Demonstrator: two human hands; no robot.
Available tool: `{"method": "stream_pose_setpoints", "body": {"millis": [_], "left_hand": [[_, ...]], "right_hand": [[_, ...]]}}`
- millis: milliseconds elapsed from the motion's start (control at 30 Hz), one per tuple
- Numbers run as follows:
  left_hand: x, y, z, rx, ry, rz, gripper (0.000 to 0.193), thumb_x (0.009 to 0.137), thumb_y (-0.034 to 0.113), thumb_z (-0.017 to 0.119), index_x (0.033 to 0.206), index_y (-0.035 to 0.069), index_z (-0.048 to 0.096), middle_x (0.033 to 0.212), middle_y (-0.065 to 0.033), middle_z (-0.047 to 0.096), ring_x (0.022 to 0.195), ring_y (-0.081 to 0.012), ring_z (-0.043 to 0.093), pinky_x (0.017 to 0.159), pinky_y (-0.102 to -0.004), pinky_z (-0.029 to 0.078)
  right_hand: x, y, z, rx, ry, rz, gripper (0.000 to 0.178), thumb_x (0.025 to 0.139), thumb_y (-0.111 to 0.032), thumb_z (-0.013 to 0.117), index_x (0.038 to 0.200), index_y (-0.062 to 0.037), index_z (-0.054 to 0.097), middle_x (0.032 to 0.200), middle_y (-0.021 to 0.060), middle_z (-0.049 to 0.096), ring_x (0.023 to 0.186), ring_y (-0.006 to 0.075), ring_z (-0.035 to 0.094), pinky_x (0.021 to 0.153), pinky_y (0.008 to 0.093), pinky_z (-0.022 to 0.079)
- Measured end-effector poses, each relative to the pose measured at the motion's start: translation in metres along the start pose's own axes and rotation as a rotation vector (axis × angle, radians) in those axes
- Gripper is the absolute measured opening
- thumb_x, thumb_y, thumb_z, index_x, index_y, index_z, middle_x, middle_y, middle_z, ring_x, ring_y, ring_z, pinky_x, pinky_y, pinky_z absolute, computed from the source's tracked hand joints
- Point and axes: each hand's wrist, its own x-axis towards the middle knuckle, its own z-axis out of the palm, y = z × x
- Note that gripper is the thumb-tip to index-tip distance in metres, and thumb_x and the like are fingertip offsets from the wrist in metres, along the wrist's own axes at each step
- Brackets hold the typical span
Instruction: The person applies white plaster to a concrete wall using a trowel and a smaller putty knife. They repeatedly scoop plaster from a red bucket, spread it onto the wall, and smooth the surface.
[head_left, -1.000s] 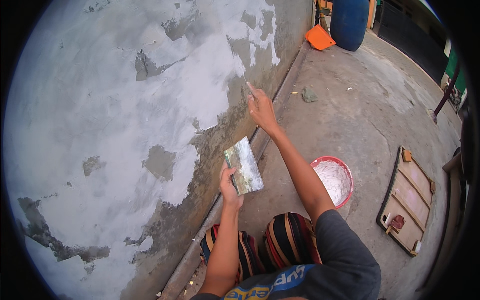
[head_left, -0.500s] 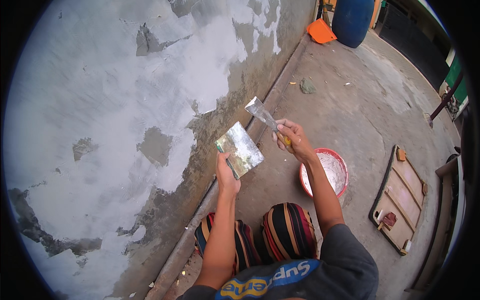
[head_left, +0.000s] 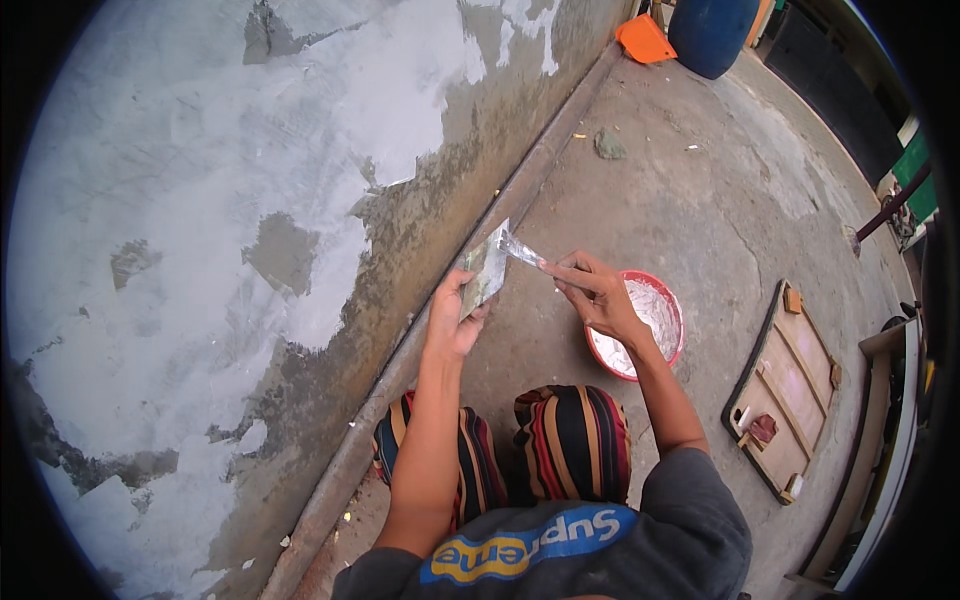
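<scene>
- Leftward, a grey wall [head_left: 200, 190] is seen partly coated in white, with bare patches left in it and a kerb [head_left: 390, 368] laid along its foot.
- By the left hand [head_left: 452, 312], a rectangular plate [head_left: 486, 270] is held in a closed grip; it has been tipped more steeply than half a second ago.
- At the plate's far edge, the blade of a putty knife [head_left: 522, 250] has been brought in from clear space; whether contact is made cannot be told. Attention seems to have been shifted from wall to tools.
- By the right hand [head_left: 602, 295], the knife's handle is pinched, fingers closed.
- Beyond that hand, a red-rimmed bowl [head_left: 682, 322] of white paste [head_left: 655, 312] is set on the concrete floor [head_left: 720, 220].
- Farther off, an orange dustpan [head_left: 646, 40] is placed beside a blue barrel [head_left: 710, 35].
- Rightmost, a battened wooden panel [head_left: 795, 372] is laid down.
</scene>
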Motion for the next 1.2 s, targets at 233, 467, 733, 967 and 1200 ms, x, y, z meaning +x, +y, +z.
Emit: {"method": "stream_pose_setpoints", "body": {"millis": [233,467,733,967,1200], "left_hand": [[-0.007,0.009,0.018,0.065,0.095,0.013,0.011,0.09,0.015,0.055,0.094,0.006,0.052,0.076,-0.0042,0.056,0.056,-0.0087,0.047,0.037,-0.0174,0.034],[-0.003,0.004,0.011,0.019,-0.006,-0.081,0.012,0.089,0.014,0.055,0.094,0.004,0.053,0.072,-0.0043,0.055,0.053,-0.0081,0.046,0.036,-0.0166,0.034],[-0.002,0.007,0.001,0.018,-0.031,-0.11,0.012,0.089,0.013,0.054,0.094,0.002,0.054,0.071,-0.0038,0.055,0.053,-0.0079,0.046,0.034,-0.0162,0.035],[-0.003,0.008,0.003,0.113,0.022,-0.064,0.014,0.089,0.014,0.055,0.098,0.004,0.055,0.074,-0.0031,0.059,0.051,-0.0084,0.05,0.034,-0.0168,0.035],[-0.012,0.002,0.018,0.172,0.101,-0.02,0.019,0.088,0.017,0.058,0.103,0.005,0.056,0.078,-0.0022,0.062,0.049,-0.0075,0.052,0.035,-0.0176,0.036]], "right_hand": [[-0.054,0.012,-0.018,-0.047,0.011,0.062,0.036,0.086,-0.005,0.065,0.121,-0.0108,0.067,0.084,0.0082,0.063,0.069,0.0146,0.059,0.057,0.0287,0.045],[-0.027,-0.008,-0.018,1.012,-0.033,0.491,0.029,0.099,-0.028,0.056,0.104,-0.001,0.065,0.069,0.0043,0.061,0.046,0.0085,0.052,0.042,0.0213,0.038],[-0.027,0.021,0.009,1.069,-0.37,0.609,0.032,0.099,-0.033,0.055,0.085,-0.0046,0.06,0.064,0.0021,0.057,0.041,0.0056,0.046,0.038,0.0193,0.034],[-0.047,0.019,-0.029,1.15,-0.222,0.583,0.03,0.1,-0.031,0.054,0.09,-0.0039,0.061,0.062,0.0011,0.054,0.041,0.0056,0.046,0.035,0.0204,0.035],[-0.038,0.011,0.0,1.168,-0.321,0.633,0.028,0.1,-0.029,0.055,0.092,-0.0035,0.062,0.062,0.0011,0.055,0.042,0.0052,0.045,0.038,0.0188,0.033]]}}
